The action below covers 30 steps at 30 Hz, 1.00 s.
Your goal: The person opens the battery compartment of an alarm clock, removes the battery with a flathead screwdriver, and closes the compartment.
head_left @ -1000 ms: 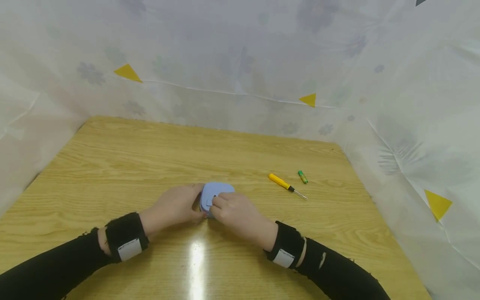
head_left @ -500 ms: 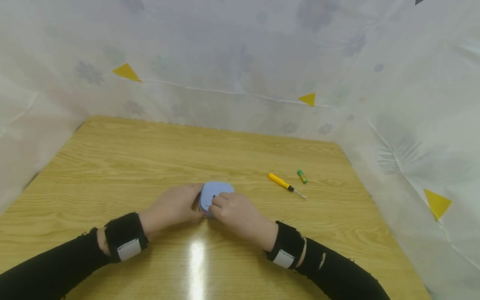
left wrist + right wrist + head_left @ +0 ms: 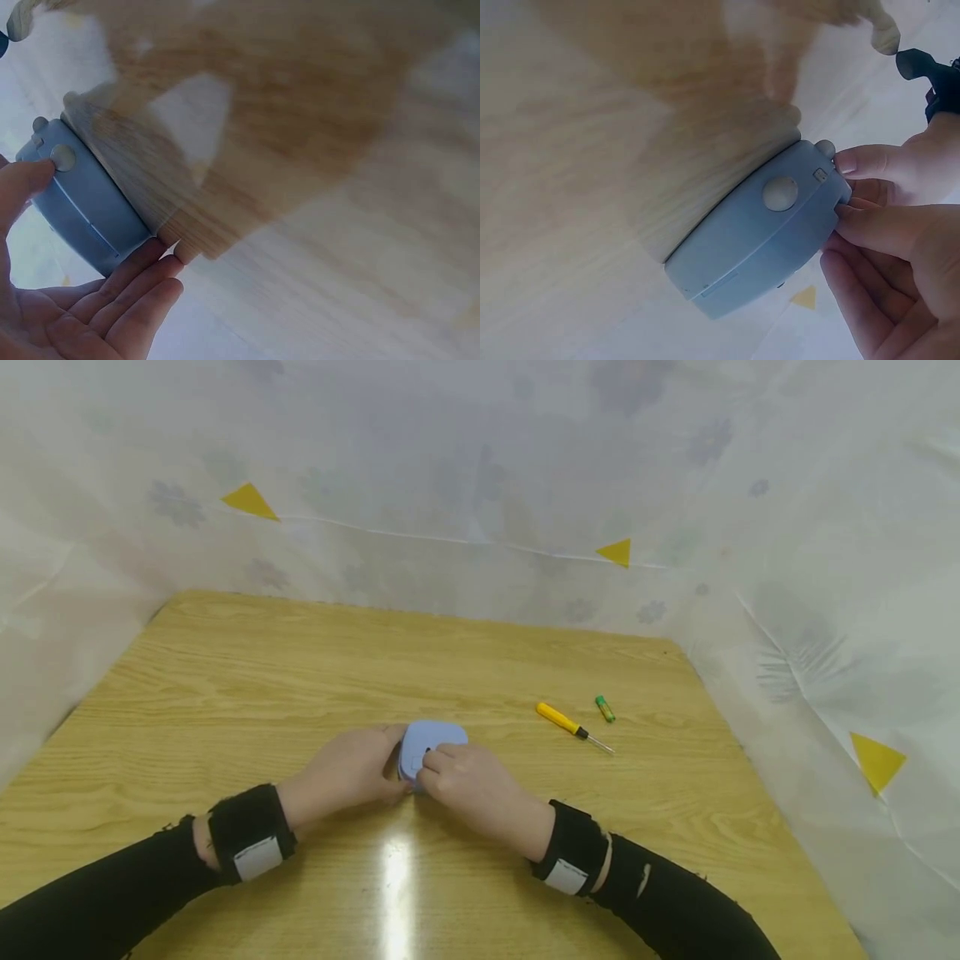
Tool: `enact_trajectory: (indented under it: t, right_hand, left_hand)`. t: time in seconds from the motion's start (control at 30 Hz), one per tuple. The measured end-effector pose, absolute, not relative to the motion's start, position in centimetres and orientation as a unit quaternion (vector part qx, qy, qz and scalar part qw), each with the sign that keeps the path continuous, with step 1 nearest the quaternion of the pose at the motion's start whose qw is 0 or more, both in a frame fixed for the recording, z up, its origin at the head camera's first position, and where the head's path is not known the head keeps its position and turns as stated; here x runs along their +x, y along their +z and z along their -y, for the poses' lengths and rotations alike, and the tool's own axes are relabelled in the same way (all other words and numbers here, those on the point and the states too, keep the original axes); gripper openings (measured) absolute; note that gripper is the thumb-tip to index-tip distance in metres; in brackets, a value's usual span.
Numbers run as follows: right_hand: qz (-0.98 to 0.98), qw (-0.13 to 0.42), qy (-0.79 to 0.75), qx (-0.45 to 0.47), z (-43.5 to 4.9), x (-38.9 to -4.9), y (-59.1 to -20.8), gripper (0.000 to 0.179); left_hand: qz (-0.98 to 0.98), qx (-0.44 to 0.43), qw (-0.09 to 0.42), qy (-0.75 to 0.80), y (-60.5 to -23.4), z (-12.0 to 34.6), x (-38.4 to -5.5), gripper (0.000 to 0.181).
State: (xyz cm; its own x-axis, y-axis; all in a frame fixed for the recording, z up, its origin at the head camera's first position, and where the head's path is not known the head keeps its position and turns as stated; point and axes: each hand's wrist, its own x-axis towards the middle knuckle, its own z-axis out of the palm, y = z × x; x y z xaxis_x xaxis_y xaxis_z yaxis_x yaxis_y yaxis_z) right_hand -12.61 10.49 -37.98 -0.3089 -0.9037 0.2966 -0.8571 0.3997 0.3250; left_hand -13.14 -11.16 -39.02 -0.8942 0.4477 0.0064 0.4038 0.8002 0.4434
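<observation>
A small light-blue plastic device (image 3: 433, 739) with rounded corners lies flat on the wooden table, its back panel facing up. Its kind does not show. In the right wrist view the device (image 3: 757, 232) has round whitish knobs along one side and a small slot. My left hand (image 3: 348, 770) grips it from the left, with the thumb (image 3: 26, 184) beside a knob and the fingers at the opposite end. My right hand (image 3: 476, 789) has its fingers curled over the near right part of the back panel, with the thumb (image 3: 870, 225) at the edge. Part of the panel is hidden beneath these fingers.
A yellow-handled screwdriver (image 3: 558, 717) lies to the right of the device, its metal tip pointing right and nearer. Just beyond is a small green battery (image 3: 605, 708). Pale patterned sheeting (image 3: 450, 577) encloses the table (image 3: 300, 652) at the back and sides.
</observation>
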Motion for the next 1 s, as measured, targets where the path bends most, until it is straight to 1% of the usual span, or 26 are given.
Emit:
enact_trajectory:
  t: [0.07,0.23,0.37,0.53,0.73,1.0]
  right_hand:
    - [0.812,0.214,-0.055,0.54,-10.38,-12.55,-37.84,0.004]
    - [0.833,0.177,-0.056,0.522,-10.22,-12.2,-37.37,0.004]
    - [0.838,0.166,-0.058,0.517,-10.36,-11.86,-37.16,0.006]
    - [0.843,0.159,-0.02,0.513,-10.69,-11.92,-37.43,0.008]
    - [0.839,0.172,-0.004,0.517,-11.03,-12.15,-37.85,0.011]
    - [0.83,0.19,-0.015,0.524,-11.03,-12.21,-37.99,0.012]
  left_hand:
    - [-0.948,0.223,0.051,0.22,-39.01,11.19,-13.18,0.072]
    - [-0.949,0.22,0.057,0.217,-38.74,11.18,-13.14,0.077]
    - [-0.949,0.221,0.057,0.217,-38.69,11.1,-13.05,0.074]
    - [-0.949,0.216,0.06,0.221,-38.72,11.02,-13.0,0.073]
    - [-0.949,0.215,0.067,0.22,-38.82,11.07,-13.06,0.077]
    - [-0.951,0.214,0.063,0.213,-38.97,11.11,-13.21,0.078]
